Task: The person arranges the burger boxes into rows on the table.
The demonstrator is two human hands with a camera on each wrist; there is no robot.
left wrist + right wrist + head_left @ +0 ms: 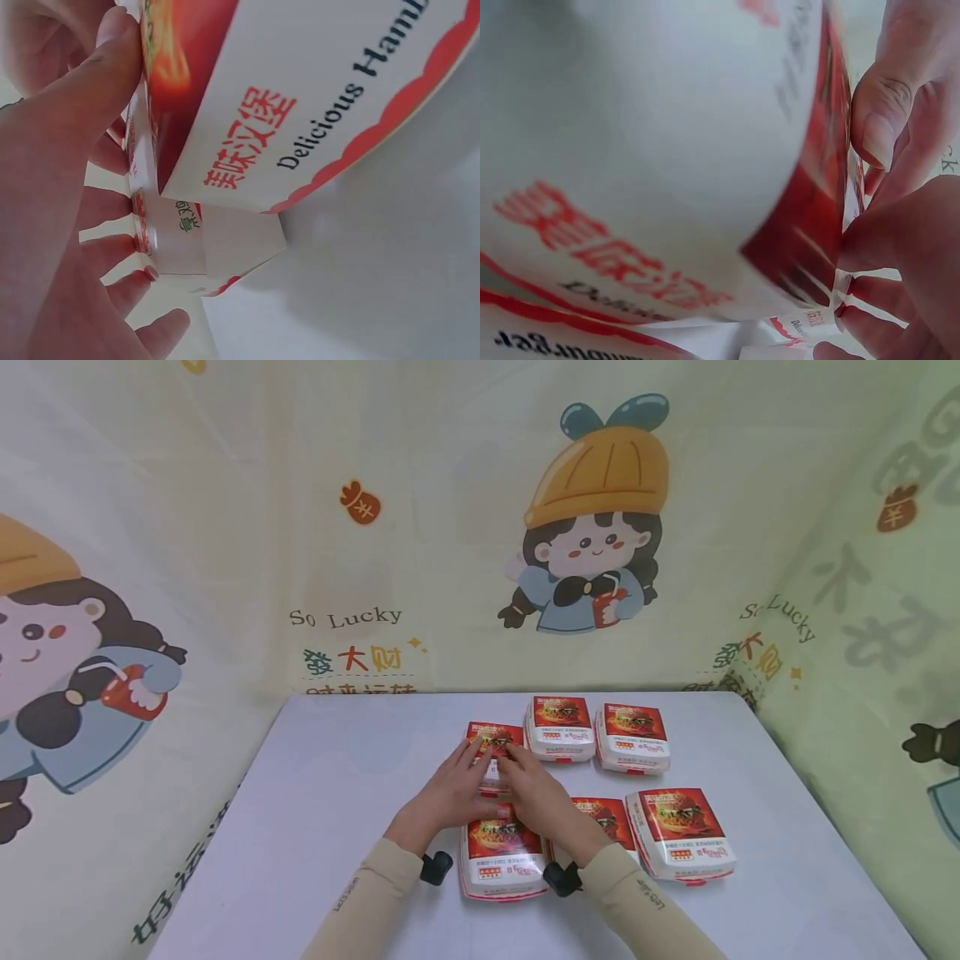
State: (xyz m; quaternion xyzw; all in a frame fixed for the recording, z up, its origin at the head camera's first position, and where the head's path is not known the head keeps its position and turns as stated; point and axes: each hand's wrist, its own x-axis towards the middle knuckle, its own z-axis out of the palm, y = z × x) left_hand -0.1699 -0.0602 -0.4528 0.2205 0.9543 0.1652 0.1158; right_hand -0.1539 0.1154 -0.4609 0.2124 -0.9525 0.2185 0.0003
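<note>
Both hands lie over a red and white hamburger box point(495, 729) in the back row. My left hand point(450, 789) rests its spread fingers on this box's top, while its thumb touches the top of the nearer hamburger box point(501, 870). From the other side my right hand point(536, 789) lays its fingers on the same back box, close to the left fingertips. In the left wrist view, the nearer box's printed side point(247, 142) fills the upper middle, with the back box point(232, 240) beyond it. Both boxes are closed and lie flat.
Two more hamburger boxes stand to the right in the back row, the middle one point(560, 727) and the right one point(633, 739). In front are a box point(603, 818) partly hidden by the right forearm and another box point(681, 835). The white table point(337, 760) meets a printed cloth backdrop point(442, 568).
</note>
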